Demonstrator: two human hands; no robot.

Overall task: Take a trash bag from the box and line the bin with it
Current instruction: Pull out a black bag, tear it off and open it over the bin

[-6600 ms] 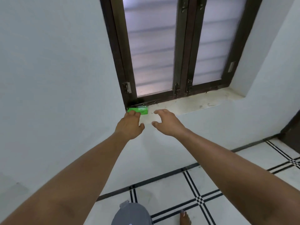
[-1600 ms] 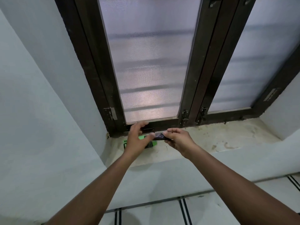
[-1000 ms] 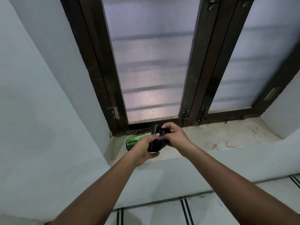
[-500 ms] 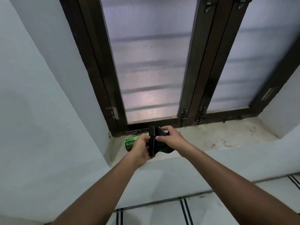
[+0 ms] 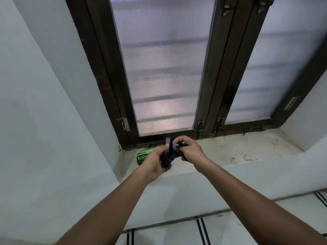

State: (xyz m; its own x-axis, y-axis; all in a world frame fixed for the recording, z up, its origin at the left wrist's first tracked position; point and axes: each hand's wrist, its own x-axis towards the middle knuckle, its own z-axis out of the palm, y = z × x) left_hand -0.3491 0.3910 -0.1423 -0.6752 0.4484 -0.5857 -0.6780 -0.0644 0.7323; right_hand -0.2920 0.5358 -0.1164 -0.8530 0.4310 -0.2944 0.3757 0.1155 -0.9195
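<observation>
Views given: one only, a wide-angle view worn on the head; nothing is shared with a second view.
Position: the scene is seen from above the person's forearms, which run in from the bottom edge.
Direction: the view is turned forward and down, square on to the window (image 5: 164,68) and tilted toward the window sill (image 5: 238,151).
Nearness: the hands, left hand (image 5: 154,163) and right hand (image 5: 191,151), are seen at arm's length, just over the sill's front-left part.
Coverage: the left wall (image 5: 35,103), the sill, and a strip of tiled floor (image 5: 230,230) along the bottom edge are taken in.
Distortion: straight frame lines are splayed outward toward the top.
</observation>
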